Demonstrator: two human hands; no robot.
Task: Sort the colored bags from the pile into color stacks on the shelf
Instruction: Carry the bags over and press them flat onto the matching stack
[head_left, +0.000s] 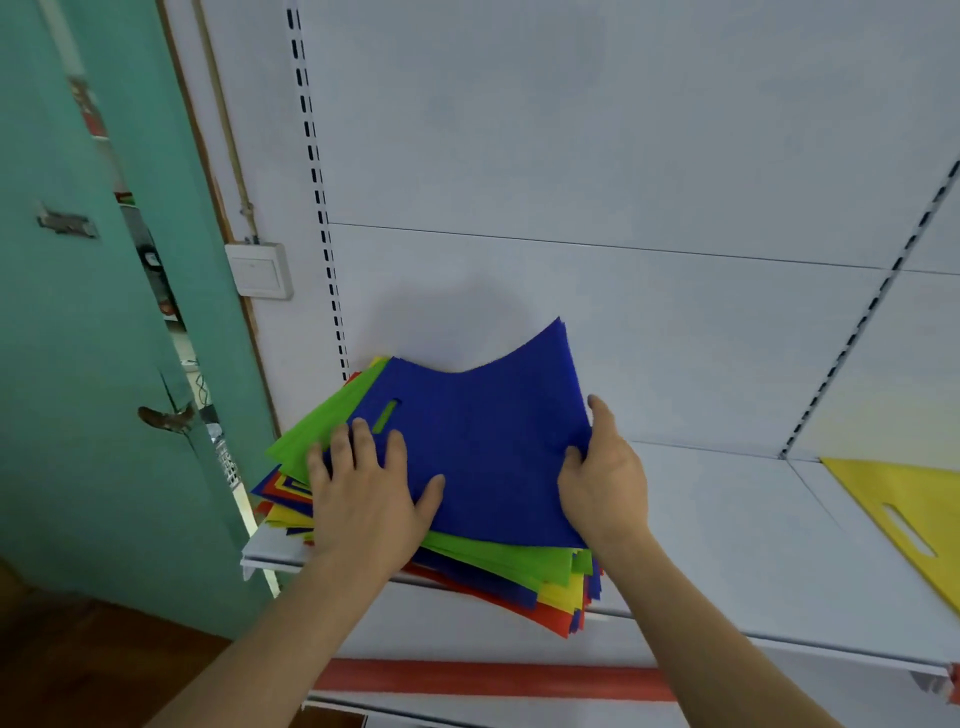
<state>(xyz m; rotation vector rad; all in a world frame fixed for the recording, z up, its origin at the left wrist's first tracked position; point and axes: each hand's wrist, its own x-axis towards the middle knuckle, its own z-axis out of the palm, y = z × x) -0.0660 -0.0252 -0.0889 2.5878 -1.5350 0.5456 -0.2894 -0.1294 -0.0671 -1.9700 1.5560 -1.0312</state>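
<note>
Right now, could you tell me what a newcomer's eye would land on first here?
The blue bag atop the multicolored pile at the white shelf's left end, its far edge lifted. The right hand grips its right edge while the left hand presses it down. A yellow bag lies far right.

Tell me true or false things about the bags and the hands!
1. The top bag of the pile is blue. True: the blue bag lies on top.
2. The right hand holds a red bag. False: it grips the blue bag's right edge.
3. The left hand rests flat on the pile. True.
4. A yellow bag lies alone on the shelf to the right. True.
5. The bag right under the blue one is orange. False: it is a green bag.
</note>
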